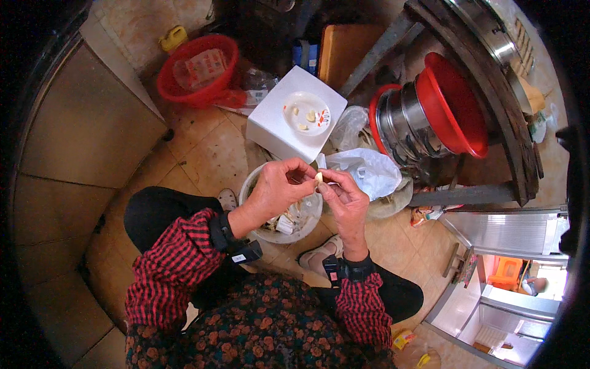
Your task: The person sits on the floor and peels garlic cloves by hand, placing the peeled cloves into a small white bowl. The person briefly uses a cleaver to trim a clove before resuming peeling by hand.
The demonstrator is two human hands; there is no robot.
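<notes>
A small, pale, peeled garlic clove [319, 176] is pinched between the fingertips of my left hand [280, 185] and my right hand [343, 196]. Both hands meet in the middle of the view, above a white plastic bin [286, 239] that holds scraps and wrappers. Beyond them stands a white foam box [272, 131]. On its top lies a white plate [302, 100] with a red printed pattern and a few pale garlic pieces [311, 116]. My left forearm hides part of the bin.
A white plastic bag [368, 170] sits right of the bin, near stacked metal pots [405, 113] with a red basin [454, 108]. A red plastic basin [198, 90] rests at back left. A dark wooden table [500, 115] edges the right. Another person [534, 285] appears through the doorway.
</notes>
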